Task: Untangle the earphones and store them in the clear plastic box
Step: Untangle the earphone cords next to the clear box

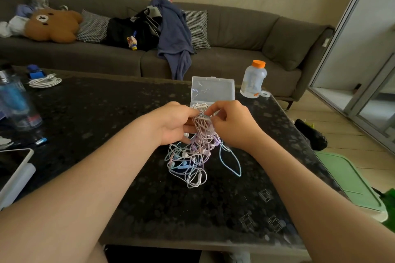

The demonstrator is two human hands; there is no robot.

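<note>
Forearms: left forearm (92, 188) and right forearm (316, 188), both bare, reach in from the lower corners and meet over the middle of a dark speckled table (128, 209).
Left hand (173, 124): fingers curled round the top of the bundle, holding it up off the table.
Right hand (233, 126): thumb and fingertips pinch a few strands at the same top knot, touching the left hand's fingers.
Earphones (192, 156): a pastel tangle of pink, lilac, blue and white cords hangs from both hands, and its lower loops rest on the table.
Clear plastic box (212, 89): stands just behind the hands with its lid raised. A white cord shows at its base, but I cannot tell whether it lies inside.
Progress: early, by my judgement. The cords look thoroughly knotted, no set is free, and the sorting and storing all remain.
Nearby: a bottle with an orange cap (254, 79) sits right of the box, and a coiled white cable (44, 81) lies at the far left.
Beyond: a grey sofa (245, 28) strewn with cushions and clothes.
</note>
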